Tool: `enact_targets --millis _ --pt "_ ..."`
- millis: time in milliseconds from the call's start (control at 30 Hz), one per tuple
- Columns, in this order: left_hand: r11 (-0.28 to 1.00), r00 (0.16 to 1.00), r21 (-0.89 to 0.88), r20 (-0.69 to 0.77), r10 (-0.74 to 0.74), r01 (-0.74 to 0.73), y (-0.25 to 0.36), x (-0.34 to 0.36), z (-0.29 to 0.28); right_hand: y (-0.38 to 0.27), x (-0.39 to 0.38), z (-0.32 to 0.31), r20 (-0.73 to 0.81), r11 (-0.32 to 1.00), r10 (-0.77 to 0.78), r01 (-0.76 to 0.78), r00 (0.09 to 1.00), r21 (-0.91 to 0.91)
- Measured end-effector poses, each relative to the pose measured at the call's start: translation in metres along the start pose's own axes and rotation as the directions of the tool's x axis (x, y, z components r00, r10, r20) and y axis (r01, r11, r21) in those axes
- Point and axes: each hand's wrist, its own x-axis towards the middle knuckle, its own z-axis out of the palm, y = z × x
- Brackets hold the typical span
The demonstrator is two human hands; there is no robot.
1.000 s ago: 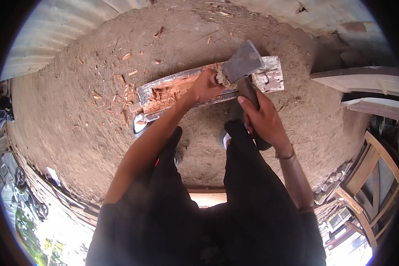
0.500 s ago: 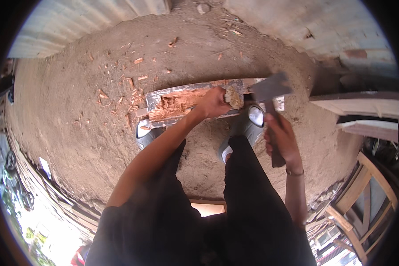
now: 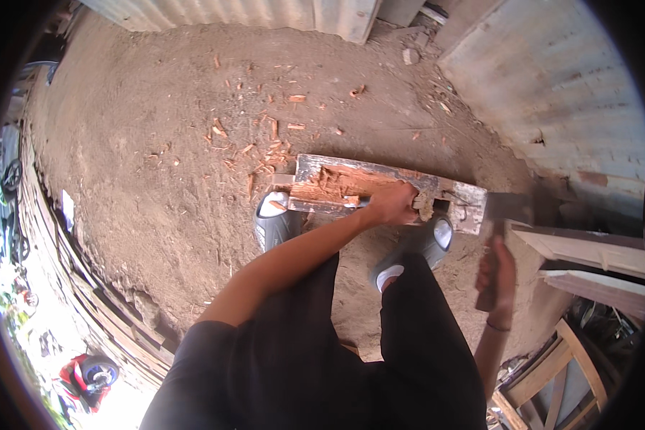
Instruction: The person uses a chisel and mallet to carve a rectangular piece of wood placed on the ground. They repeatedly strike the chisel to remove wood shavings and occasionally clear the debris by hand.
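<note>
A weathered wooden plank (image 3: pixel 380 170) with peeling dark paint lies crosswise in front of me, close to my shoes. Its left part is gouged into a rough reddish hollow, and a square dark hole shows toward the right end. My left hand (image 3: pixel 394 203) is closed in a fist on the middle of the plank, beside a crumbled tan patch; what the fingers grip is hidden. Beyond the plank's right end, my right hand (image 3: pixel 500 276) is wrapped round the handle of a hatchet (image 3: pixel 507 208). Its broad dark blade is up, slightly smeared by motion.
Reddish wood chips (image 3: pixel 274 129) are scattered over the dirt floor. Corrugated metal sheets (image 3: pixel 552 93) stand at the far side and right. Pale boards (image 3: pixel 588 251) jut in near my right hand, with a wooden frame (image 3: pixel 552 365) below. A red motorcycle (image 3: pixel 86 376) is at lower left.
My view has shifted, so plank and hands appear further right. The hatchet has moved away from the plank's hole, out past its right end. My left hand keeps its place on the plank.
</note>
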Motion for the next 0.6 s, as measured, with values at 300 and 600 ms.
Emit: enact_targets --millis 300,600 --pt "0.999 0.997 0.001 -0.06 -0.047 0.047 -0.003 -0.004 -0.004 0.035 -0.005 0.084 0.197 0.952 -0.141 0.188 0.97 -0.241" --pt "0.999 0.997 0.025 -0.073 -0.019 0.021 -0.002 -0.017 -0.012 -0.028 -0.039 0.072 -0.043 0.972 -0.235 0.234 0.971 -0.026"
